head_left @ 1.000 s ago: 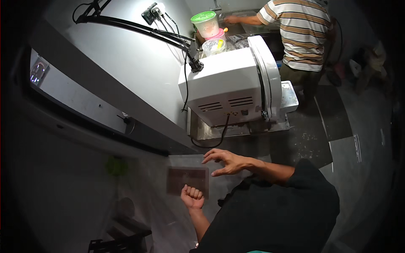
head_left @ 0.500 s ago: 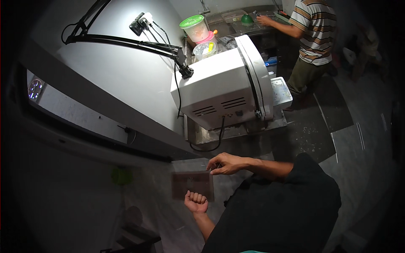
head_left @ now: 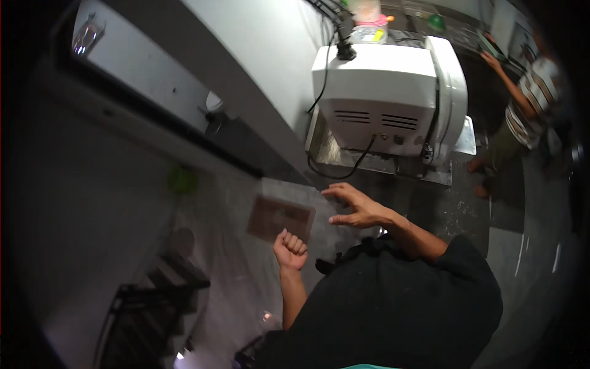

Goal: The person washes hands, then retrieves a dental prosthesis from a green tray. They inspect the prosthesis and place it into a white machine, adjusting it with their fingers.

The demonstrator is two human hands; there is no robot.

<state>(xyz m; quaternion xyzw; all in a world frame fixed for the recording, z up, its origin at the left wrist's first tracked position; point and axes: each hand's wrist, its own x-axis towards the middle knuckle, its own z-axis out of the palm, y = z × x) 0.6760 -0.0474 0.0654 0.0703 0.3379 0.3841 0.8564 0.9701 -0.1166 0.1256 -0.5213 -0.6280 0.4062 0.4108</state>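
My left hand [head_left: 290, 249] is curled into a fist, palm side up, and nothing sticks out of it. It is seen over the near edge of a brown rectangular mat [head_left: 270, 215] on the floor. My right hand [head_left: 359, 208] reaches in from the right, its fingers stretched and thumb spread apart, with nothing between them. It touches nothing that I can see. Beyond it stands a white boxy machine [head_left: 378, 80] with vent slots, a rounded front at its right and a black cable [head_left: 362, 166] hanging from it.
Dark stairs with a railing [head_left: 163, 289] lie at the lower left. A blurred green object [head_left: 182, 179] is near the left wall. Tubs with pink and white parts [head_left: 372, 31] stand behind the machine. A co-worker in a striped shirt [head_left: 522, 111] reaches toward the back bench.
My view has swung, so the machine sits further right and higher. My right hand has opened from bent, nearly closed fingers and moved away from my left fist, which stays closed.
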